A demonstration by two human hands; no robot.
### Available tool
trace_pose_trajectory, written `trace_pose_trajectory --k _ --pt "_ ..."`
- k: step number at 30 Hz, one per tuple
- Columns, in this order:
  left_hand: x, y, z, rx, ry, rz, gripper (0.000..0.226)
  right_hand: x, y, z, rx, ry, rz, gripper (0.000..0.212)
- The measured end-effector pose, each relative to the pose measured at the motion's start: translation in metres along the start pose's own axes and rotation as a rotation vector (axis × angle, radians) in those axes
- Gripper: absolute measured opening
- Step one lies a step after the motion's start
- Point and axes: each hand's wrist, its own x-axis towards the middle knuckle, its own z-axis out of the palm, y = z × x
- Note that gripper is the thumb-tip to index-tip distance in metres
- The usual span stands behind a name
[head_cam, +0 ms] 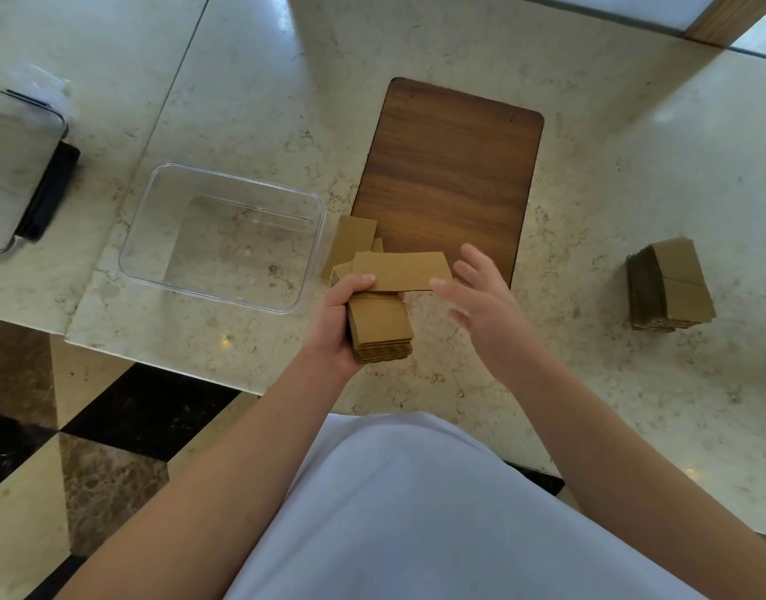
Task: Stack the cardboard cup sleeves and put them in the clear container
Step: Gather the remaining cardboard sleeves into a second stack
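The clear container [223, 238] stands on the bench [632, 175] with nothing in it. Just right of it, the left hand [344, 316] grips a stack of sleeves [381, 329], its thumb pinning a crosswise sleeve [400, 270] on top. The right hand [481, 296] hovers beside it, fingers spread and holding nothing. Another stack [671, 288] sits far right.

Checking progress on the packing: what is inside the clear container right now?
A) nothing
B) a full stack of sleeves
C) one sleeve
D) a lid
A: the clear container shows only the marble counter through its bottom; the sleeve stack sits in the left hand.
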Motion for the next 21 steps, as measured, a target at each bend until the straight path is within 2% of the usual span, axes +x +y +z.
trace_pose_trajectory --k 2,4,5,7,10,14,16,18,20,21 --pt "-0.001 -0.002 0.0 0.041 -0.034 -0.003 0.04 0.005 0.002 0.004 0.033 0.028 0.098 0.068" --pt "-0.002 -0.003 0.0 0.127 -0.059 -0.013 0.043 0.01 0.003 0.005 0.257 -0.025 0.191 0.041" --pt "-0.002 -0.003 -0.001 0.167 -0.072 -0.017 0.042 0.011 0.002 0.005 0.314 -0.06 0.208 0.035" --pt "-0.003 -0.002 -0.003 0.222 -0.106 -0.025 0.04 0.013 0.002 0.005 0.259 -0.094 0.191 0.028" --pt "-0.003 -0.002 -0.006 0.234 -0.123 -0.043 0.042 0.011 0.0 0.008 0.218 -0.062 0.112 0.019" --pt "-0.003 -0.003 -0.007 0.151 -0.081 -0.031 0.06 0.005 0.001 0.013 -0.079 0.047 -0.151 0.008" --pt "-0.002 -0.004 -0.008 0.103 -0.062 -0.01 0.069 0.003 0.005 0.015 -0.334 0.19 -0.365 0.014" --pt "-0.001 -0.004 -0.008 0.075 -0.1 0.023 0.061 -0.002 0.009 0.018 -0.592 0.268 -0.636 0.011" --pt "-0.001 -0.004 -0.008 0.022 -0.124 0.032 0.052 -0.005 0.015 0.019 -0.853 0.204 -0.869 0.023" --pt "-0.001 -0.005 -0.008 0.002 -0.121 0.034 0.053 -0.006 0.018 0.021 -0.973 0.133 -0.921 0.029"
